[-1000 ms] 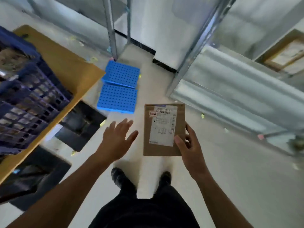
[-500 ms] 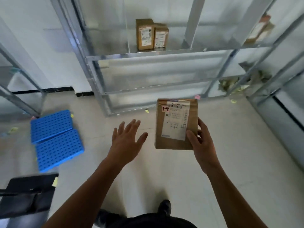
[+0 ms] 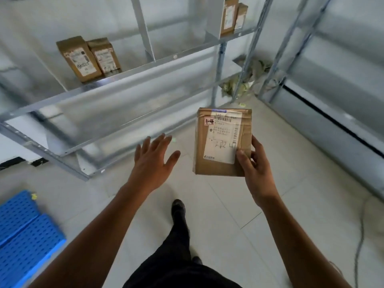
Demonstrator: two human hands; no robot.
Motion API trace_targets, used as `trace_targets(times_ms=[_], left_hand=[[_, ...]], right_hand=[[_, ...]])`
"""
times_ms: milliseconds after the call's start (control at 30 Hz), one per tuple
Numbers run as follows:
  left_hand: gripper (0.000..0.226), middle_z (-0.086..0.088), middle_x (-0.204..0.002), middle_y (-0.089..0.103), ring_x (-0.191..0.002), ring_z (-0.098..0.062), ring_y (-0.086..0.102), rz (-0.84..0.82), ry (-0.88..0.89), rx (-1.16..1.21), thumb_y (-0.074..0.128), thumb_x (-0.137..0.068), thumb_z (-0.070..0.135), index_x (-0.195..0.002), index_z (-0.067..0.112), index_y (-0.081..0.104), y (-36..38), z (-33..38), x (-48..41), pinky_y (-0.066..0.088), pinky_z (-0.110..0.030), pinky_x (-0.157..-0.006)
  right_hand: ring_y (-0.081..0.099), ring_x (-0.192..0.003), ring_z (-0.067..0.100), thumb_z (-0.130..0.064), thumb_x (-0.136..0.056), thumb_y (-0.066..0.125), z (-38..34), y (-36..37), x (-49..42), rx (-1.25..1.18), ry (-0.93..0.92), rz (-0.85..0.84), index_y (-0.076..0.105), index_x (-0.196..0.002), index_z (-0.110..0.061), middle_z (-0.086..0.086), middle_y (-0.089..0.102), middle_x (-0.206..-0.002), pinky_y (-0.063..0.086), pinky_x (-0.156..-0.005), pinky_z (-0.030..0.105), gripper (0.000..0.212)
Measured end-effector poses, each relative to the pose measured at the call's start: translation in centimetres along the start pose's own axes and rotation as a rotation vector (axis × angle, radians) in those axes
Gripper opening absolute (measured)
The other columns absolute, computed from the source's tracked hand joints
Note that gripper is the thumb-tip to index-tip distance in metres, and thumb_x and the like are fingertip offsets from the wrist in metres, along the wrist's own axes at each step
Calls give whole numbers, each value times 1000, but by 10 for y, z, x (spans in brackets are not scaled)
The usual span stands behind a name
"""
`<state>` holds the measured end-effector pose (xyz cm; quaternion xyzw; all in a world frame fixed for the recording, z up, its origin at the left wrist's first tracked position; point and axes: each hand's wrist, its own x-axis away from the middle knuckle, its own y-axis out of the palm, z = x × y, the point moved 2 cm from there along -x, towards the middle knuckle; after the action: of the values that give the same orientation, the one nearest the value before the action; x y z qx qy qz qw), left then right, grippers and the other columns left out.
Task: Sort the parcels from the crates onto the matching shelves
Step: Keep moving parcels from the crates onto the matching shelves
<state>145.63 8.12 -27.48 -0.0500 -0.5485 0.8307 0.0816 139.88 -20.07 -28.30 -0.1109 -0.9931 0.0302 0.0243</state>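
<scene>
Item: brown cardboard parcel point(image 3: 223, 142), white shipping label facing up, red-bordered tag point(image 3: 209, 121) reading "1-4" as far as legible. Location: held in the air above the tiled floor point(image 3: 295, 183), in front of the metal shelf rack point(image 3: 133, 72). Right hand point(image 3: 256, 163) grips its lower right corner, thumb on the label, fingers point(image 3: 257, 145) curled behind the edge. Left hand point(image 3: 153, 161) is empty and spread flat, reaching forward. Change: within the last second the view swung away from the bench and blue crate to the rack, which now stands closer; carriage is probably near its end, with matching the tag to a shelf still to do. Surroundings: two shelved parcels point(image 3: 89, 58) standing upright side by side, further parcels point(image 3: 232, 15) higher right, blue perforated panels point(image 3: 25, 231) on the floor at left, crumpled waste point(image 3: 245, 82) under the rack.
</scene>
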Motion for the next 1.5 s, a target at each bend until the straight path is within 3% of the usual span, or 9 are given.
trace_targets(times_ms=[133,467,667,900,1000,1133,1233,1400,1500], left_hand=[[70,6,-170,21,-158,-28,7,-3,101,13,21,-96,70,-158,39,29,11,34,-74,3,-53,-127],[71,-1,-169,25,-159,-29,3,92,276,111,27,-97,69,-156,30,38,9,128,-298,10,-55,-127],[71,-1,-168,26,-158,-29,5,155,349,123,25,-98,69,-155,30,39,-23,182,-408,8,-54,-127],[69,4,-168,25,-158,-29,6,269,360,118,33,-95,67,-155,32,38,-33,256,-513,5,-53,-126],[66,4,-167,27,-157,-31,8,333,360,117,36,-96,64,-153,31,40,-29,289,-553,6,-55,-125],[68,1,-167,30,-157,-31,9,393,325,116,33,-95,67,-152,30,41,-28,341,-604,8,-57,-126],[71,0,-166,30,-157,-31,9,428,288,114,30,-94,69,-152,30,39,-32,380,-641,13,-60,-125],[68,0,-167,28,-157,-30,9,463,245,52,35,-96,65,-155,31,34,-33,424,-696,13,-58,-126],[66,0,-166,28,-157,-31,10,476,239,-4,35,-97,64,-155,33,33,-31,434,-728,9,-53,-125]], right_hand=[[68,-117,14,-65,-85,65,3,-34,-42,-3,6,84,39,-155,-43,-1,65,-129,62,-85,33,77],[68,-116,20,-51,-93,65,-41,-98,-242,49,-89,222,38,-157,-33,3,66,-131,61,-92,45,71],[68,-117,20,-37,-95,60,-87,-128,-352,4,-210,287,39,-157,-27,8,65,-132,60,-91,33,66],[67,-119,14,-43,-94,59,-122,-191,-463,-9,-298,265,35,-157,-32,-3,65,-134,59,-99,45,68],[68,-118,18,-46,-93,61,-125,-227,-515,-65,-318,245,38,-153,-42,-2,67,-131,59,-98,51,65],[69,-118,18,-59,-91,65,-138,-281,-585,-84,-374,163,36,-152,-51,-1,65,-131,63,-88,38,68],[70,-116,16,-55,-92,65,-154,-321,-634,-94,-390,117,36,-153,-47,-1,63,-133,63,-84,32,68],[70,-110,8,-47,-95,63,-172,-368,-707,-74,-411,65,36,-152,-46,-19,68,-119,62,-76,26,62],[69,-113,13,-54,-90,62,-177,-374,-750,-61,-388,33,34,-152,-49,-8,65,-130,63,-79,28,68]])
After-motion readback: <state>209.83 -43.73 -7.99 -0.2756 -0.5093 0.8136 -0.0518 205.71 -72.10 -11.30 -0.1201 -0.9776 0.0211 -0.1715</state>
